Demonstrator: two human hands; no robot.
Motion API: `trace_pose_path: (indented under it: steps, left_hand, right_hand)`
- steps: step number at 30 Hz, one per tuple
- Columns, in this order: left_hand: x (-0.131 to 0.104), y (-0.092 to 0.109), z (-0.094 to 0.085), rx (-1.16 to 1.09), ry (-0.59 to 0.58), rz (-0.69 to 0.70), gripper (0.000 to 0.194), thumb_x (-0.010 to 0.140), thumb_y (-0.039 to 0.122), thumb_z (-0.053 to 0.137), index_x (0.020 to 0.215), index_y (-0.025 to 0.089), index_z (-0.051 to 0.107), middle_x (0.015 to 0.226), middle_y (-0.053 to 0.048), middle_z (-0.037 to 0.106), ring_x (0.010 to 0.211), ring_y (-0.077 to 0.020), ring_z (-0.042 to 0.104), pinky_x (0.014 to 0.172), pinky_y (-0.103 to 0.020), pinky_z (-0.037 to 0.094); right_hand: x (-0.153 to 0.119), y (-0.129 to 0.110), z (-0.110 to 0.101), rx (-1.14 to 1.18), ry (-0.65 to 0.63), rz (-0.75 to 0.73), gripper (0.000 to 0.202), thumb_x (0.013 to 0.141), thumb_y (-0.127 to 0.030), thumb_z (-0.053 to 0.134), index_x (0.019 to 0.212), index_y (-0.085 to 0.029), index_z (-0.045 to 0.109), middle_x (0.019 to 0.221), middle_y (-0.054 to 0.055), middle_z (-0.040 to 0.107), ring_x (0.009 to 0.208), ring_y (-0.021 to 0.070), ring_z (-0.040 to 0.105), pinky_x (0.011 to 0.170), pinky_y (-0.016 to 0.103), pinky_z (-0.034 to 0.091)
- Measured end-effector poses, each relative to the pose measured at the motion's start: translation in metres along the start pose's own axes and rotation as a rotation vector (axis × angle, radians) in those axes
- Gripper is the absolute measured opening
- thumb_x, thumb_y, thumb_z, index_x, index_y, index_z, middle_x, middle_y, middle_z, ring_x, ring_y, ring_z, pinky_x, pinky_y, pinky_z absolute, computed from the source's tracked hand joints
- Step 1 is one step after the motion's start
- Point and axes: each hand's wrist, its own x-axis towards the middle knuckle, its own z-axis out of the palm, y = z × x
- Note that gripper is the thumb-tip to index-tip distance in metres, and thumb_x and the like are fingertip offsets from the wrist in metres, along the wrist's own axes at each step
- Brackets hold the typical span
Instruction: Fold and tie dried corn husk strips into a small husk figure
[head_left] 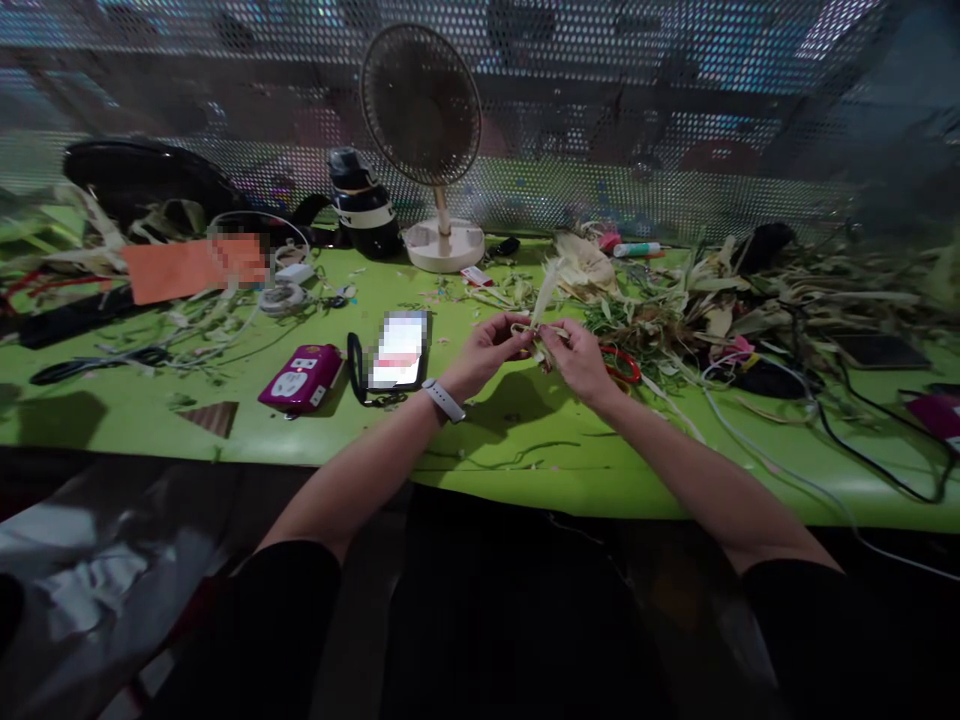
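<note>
Pale strips of dried husk (548, 290) rise from between my two hands, which nearly touch above the green table (480, 440). My left hand (489, 350), with a pale watch band at the wrist, pinches a looped end of the strip. Closed around the other side of it is my right hand (576, 358). Some husk hangs just below the fingers. Behind the right hand lie a red-handled tool (624, 366) and a heap of green and dry plant strips (652, 315). A lit phone (402, 348) rests left of my left hand.
A round fan (444, 245) and a dark bottle (366, 215) stand at the back. At left are a purple box (301, 378), orange paper (169, 268) and cables. White and black cords cross the right side, near another phone (870, 351).
</note>
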Motion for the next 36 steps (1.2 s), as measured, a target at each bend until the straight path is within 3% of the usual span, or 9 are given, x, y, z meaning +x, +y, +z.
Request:
trace_pose_path:
  steps: [5,10,13,16,18,21,25,30,36]
  left_hand:
    - [0.006,0.005,-0.008,0.036,0.172,-0.02,0.034,0.069,0.031,0.084,0.092,0.018,0.063,0.079,0.004,0.066,0.068,-0.0062,0.06,0.07,-0.022,0.054]
    - [0.008,0.005,-0.011,0.093,0.252,0.021,0.032,0.068,0.027,0.083,0.089,0.017,0.061,0.077,0.004,0.064,0.068,-0.0069,0.06,0.07,-0.023,0.053]
    - [0.009,0.002,-0.012,0.18,0.189,0.048,0.027,0.067,0.025,0.083,0.087,0.015,0.066,0.072,0.003,0.063,0.066,-0.0079,0.057,0.069,-0.024,0.051]
    - [0.008,-0.002,-0.013,0.262,0.022,0.034,0.029,0.065,0.024,0.084,0.088,0.013,0.071,0.074,0.0,0.065,0.069,-0.0095,0.057,0.071,-0.027,0.049]
    - [0.007,-0.002,-0.012,0.237,-0.078,-0.007,0.032,0.063,0.026,0.086,0.089,0.012,0.073,0.079,-0.003,0.068,0.072,-0.0109,0.059,0.075,-0.029,0.049]
    - [0.003,0.001,-0.01,0.122,-0.144,-0.068,0.035,0.064,0.029,0.086,0.093,0.014,0.074,0.085,-0.003,0.07,0.076,-0.0119,0.062,0.08,-0.031,0.051]
    - [-0.001,0.006,-0.004,0.018,-0.096,-0.134,0.026,0.068,0.027,0.082,0.091,0.017,0.075,0.088,-0.003,0.071,0.08,-0.0123,0.064,0.081,-0.031,0.052]
    - [-0.001,0.0,-0.001,0.101,-0.089,-0.04,0.026,0.068,0.032,0.084,0.088,0.017,0.074,0.087,-0.002,0.071,0.075,-0.0097,0.06,0.071,-0.025,0.047]
    - [0.002,-0.005,-0.001,0.127,-0.075,0.019,0.025,0.07,0.032,0.084,0.086,0.016,0.073,0.086,-0.002,0.071,0.082,-0.0116,0.063,0.083,-0.029,0.048]
  right_hand:
    - [0.005,0.005,-0.012,-0.258,-0.028,0.012,0.059,0.072,-0.071,0.071,0.1,-0.021,0.055,0.062,-0.005,0.057,0.047,0.0119,0.05,0.046,0.027,0.041]
    - [-0.001,0.003,-0.017,-0.86,-0.029,-0.441,0.033,0.097,-0.046,0.052,0.087,-0.019,0.068,0.084,0.008,0.067,0.08,0.021,0.062,0.071,0.035,0.047]
    - [-0.005,-0.003,-0.016,-1.095,0.005,-0.643,0.027,0.1,-0.036,0.049,0.095,-0.02,0.071,0.101,0.012,0.068,0.097,0.025,0.061,0.085,0.04,0.047]
    - [-0.004,-0.007,-0.016,-1.141,0.05,-0.73,0.028,0.101,-0.036,0.045,0.098,-0.021,0.069,0.114,0.013,0.067,0.11,0.0268,0.059,0.097,0.043,0.044]
    - [-0.001,-0.005,-0.018,-1.107,0.067,-0.709,0.033,0.103,-0.037,0.04,0.098,-0.02,0.067,0.107,0.013,0.069,0.105,0.0264,0.061,0.094,0.042,0.045]
    - [0.001,-0.001,-0.019,-1.015,0.105,-0.574,0.04,0.103,-0.045,0.035,0.099,-0.019,0.064,0.09,0.011,0.071,0.082,0.0238,0.063,0.075,0.036,0.046]
    - [-0.002,0.001,-0.017,-0.861,0.133,-0.428,0.045,0.101,-0.057,0.034,0.099,-0.02,0.061,0.08,0.008,0.07,0.067,0.0209,0.062,0.061,0.031,0.04]
    - [-0.006,-0.005,-0.012,-0.752,0.164,-0.393,0.044,0.097,-0.062,0.038,0.092,-0.023,0.057,0.075,0.005,0.068,0.063,0.0187,0.061,0.059,0.03,0.039]
    - [-0.005,-0.008,-0.011,-0.543,0.151,-0.259,0.036,0.091,-0.059,0.055,0.092,-0.023,0.056,0.065,0.0,0.063,0.055,0.0153,0.056,0.056,0.029,0.042]
